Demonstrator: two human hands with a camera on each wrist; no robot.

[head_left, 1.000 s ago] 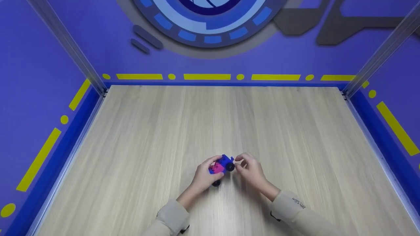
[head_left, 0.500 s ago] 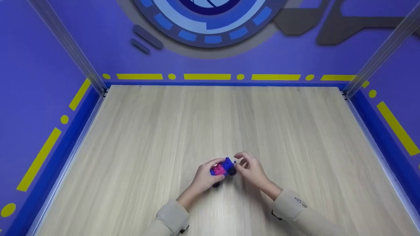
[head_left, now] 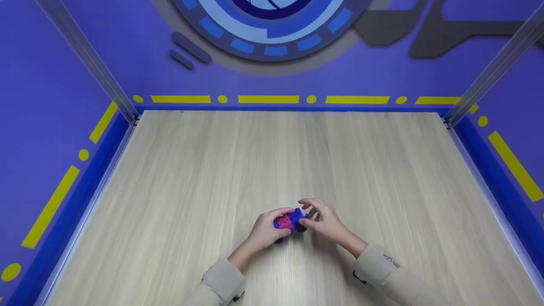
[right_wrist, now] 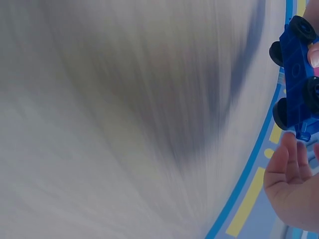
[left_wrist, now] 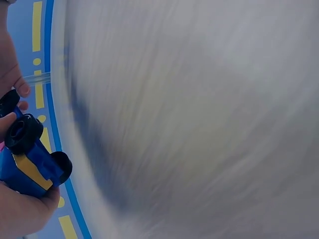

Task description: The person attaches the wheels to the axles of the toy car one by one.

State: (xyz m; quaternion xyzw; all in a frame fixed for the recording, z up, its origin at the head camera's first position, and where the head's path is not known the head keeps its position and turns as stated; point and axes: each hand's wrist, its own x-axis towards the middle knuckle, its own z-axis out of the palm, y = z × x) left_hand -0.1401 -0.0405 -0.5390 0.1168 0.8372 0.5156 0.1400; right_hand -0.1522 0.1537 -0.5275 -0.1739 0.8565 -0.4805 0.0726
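A toy car built of blue and pink blocks is gripped by my left hand, thumb on the near side and fingers on the far side. Its black wheels and a yellow strip show in the left wrist view. Seen from below in the right wrist view, the car's blue base ends in a small blue hitch. My right hand is at that end, thumb overlapping the blue part and index finger raised off it. The left palm hides part of the car.
Both hands are above a pale wooden table. Blue-purple walls with yellow markings enclose it at the back and sides, with metal posts at the corners.
The car has shifted slightly right and toward the person, its hitch end swinging nearer. My right thumb has come over the blue end, while the left hand keeps its grip.
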